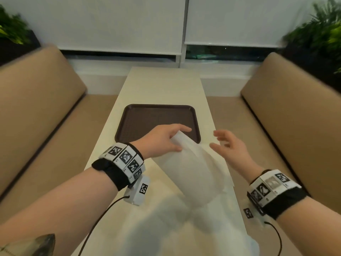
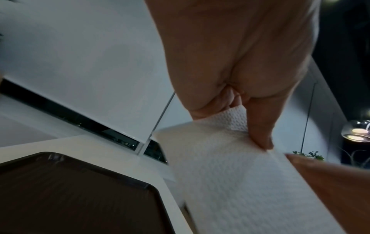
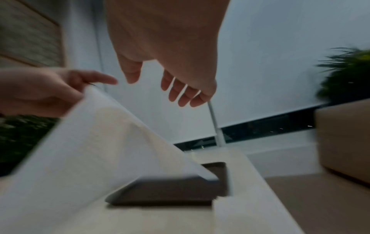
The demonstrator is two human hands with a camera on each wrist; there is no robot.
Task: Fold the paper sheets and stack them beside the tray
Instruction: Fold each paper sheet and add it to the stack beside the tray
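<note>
left hand (image 1: 162, 140) pinches 1 paper sheet (image 1: 190, 167) by its far corner, raised over the tabletop's near half to fold | right hand (image 1: 230, 145) released, fingers spread, beside it | tray (image 1: 129, 124) mid-table, bare

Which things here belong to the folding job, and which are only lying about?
Job: paper sheet pinched by left hand; open right hand; brown tray; table.
Lying about: beige benches, plants, window blinds.
</note>
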